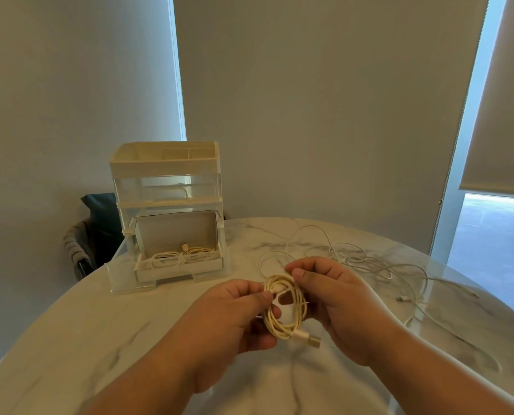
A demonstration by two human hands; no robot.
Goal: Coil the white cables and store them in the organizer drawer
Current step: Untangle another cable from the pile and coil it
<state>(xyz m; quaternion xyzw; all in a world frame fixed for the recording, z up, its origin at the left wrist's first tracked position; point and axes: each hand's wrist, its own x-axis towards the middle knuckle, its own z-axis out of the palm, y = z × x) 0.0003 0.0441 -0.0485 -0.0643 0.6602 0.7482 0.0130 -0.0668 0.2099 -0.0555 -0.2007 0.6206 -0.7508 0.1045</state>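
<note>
Marble table point(100, 339) with drawer organizer point(167, 217) and loose white cables point(366, 260).

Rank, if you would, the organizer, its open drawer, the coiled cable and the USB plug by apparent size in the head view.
1. organizer
2. open drawer
3. coiled cable, closer to the camera, which inflates it
4. USB plug

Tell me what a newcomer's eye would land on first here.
Front and centre, the left hand and right hand pinch a coiled white cable above the marble table. Behind on the left stands the organizer, its bottom drawer open, a stored cable coiled inside. Loose white cables sprawl to the right.
</note>
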